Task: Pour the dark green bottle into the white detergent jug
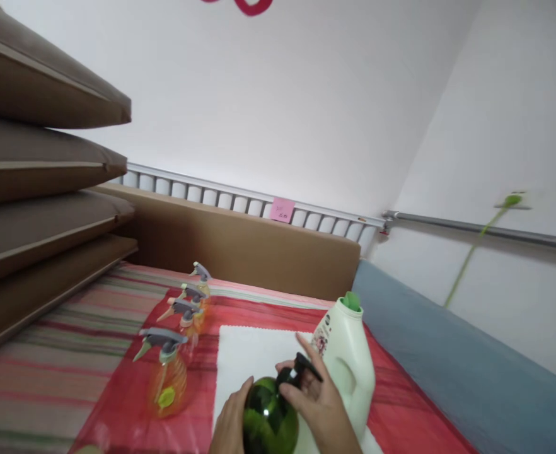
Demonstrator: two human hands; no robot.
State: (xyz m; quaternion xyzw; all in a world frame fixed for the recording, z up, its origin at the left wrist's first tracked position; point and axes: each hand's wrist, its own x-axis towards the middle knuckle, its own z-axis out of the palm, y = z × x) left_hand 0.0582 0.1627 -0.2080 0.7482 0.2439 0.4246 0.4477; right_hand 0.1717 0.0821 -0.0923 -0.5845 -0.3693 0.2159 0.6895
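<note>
I hold a green bottle [269,416] between both hands at the bottom edge of the view, over a white cloth [254,359]. My left hand [231,419] is wrapped against the bottle's left side, thumb up along the glass, closed on it. My right hand [318,397] sits at the bottle's neck, fingers bent around the black pump top [297,373], with the forefinger raised clear of it. The bottle stands roughly upright, its round body between my palms and its lower part cut off by the frame.

Just beside my right hand stands a white jug [351,359] with a green cap [352,300], handle toward me; whether my hand touches it I cannot tell. To the left, well apart from my hands, a row of four orange spray bottles [174,372] with grey triggers stands on the red striped cover [401,403]. Brown cushions [46,189] are stacked at far left. A cardboard panel [240,246] runs along the wall behind.
</note>
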